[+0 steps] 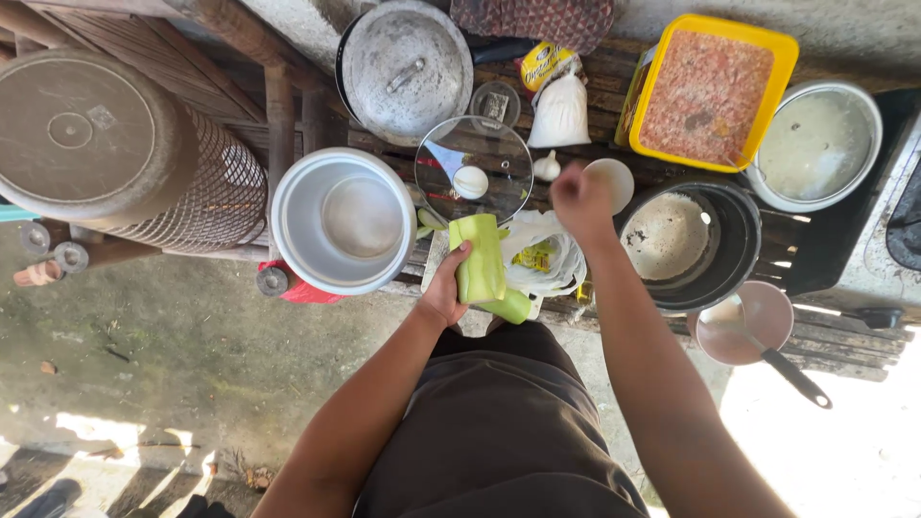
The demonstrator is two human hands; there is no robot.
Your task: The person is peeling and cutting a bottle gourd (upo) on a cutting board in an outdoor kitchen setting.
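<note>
While the left hand (447,288) is gripping a pale green gourd piece (479,257), its fingers are wrapping around the lower end and pressing it over the edge of the wooden bench (825,341). A second green piece (508,307) is lying just below it, touching a crumpled plastic bag (549,251). The right hand (579,197) is hovering above the bag, its fingers curling into a loose fist; whether they are pinching anything is unclear. A glass lid (473,169) is sitting just behind the gourd, an empty white pot (343,219) to its left, and a black pot (689,240) to the right.
</note>
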